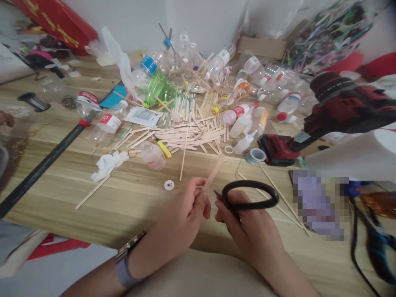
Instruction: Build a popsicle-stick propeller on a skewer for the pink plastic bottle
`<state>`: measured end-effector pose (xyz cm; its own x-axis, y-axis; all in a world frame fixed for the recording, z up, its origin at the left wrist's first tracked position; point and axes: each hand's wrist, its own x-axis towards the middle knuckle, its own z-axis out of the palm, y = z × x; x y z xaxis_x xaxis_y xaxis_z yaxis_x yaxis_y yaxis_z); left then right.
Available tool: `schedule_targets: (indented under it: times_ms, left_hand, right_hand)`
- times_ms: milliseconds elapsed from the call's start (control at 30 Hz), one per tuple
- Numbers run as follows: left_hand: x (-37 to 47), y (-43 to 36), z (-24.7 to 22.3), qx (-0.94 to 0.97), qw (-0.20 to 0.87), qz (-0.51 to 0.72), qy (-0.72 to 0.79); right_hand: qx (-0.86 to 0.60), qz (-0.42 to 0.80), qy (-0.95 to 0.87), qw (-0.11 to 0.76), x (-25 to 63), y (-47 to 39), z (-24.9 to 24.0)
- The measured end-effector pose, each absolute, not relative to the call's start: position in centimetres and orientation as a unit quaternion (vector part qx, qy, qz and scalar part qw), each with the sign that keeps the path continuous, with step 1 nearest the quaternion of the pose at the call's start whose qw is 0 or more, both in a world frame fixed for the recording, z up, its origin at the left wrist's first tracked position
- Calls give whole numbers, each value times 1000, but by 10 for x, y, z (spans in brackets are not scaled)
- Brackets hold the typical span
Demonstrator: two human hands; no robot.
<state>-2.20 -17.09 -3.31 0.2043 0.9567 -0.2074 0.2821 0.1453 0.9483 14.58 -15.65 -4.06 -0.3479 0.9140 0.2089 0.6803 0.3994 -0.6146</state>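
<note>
My left hand [193,206] is closed on a flat wooden craft stick [214,171], which points up and to the right. My right hand [247,225] grips black-handled scissors [250,196]. One large loop stands above the fingers, and the rest of the handle is hidden in the hand. The short dark blade tip points left, near the lower part of the stick; whether they touch I cannot tell. Ahead of my hands lies a heap of similar wooden sticks [192,138]. A single thin stick [183,159] lies apart on the wooden table [136,202].
Plastic bottles [249,62] crowd the back. To the right are a red-black power tool [278,148], a blurred-out flat object [318,206] and blue-handled pliers [379,247]. A dark tube [46,165] crosses the left. Another person's hand [5,119] shows at the left edge.
</note>
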Motion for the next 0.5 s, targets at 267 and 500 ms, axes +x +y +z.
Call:
schedule_targets:
  times_ms: [267,500]
  left_hand:
    - [-22,-172,-23,640,415,269,588]
    - [-20,-175,-21,656,404,241,590]
  right_hand:
    - [-488,216,-798,279,142,-155,-46]
    - [-485,185,-810,272,140,-156,-50]
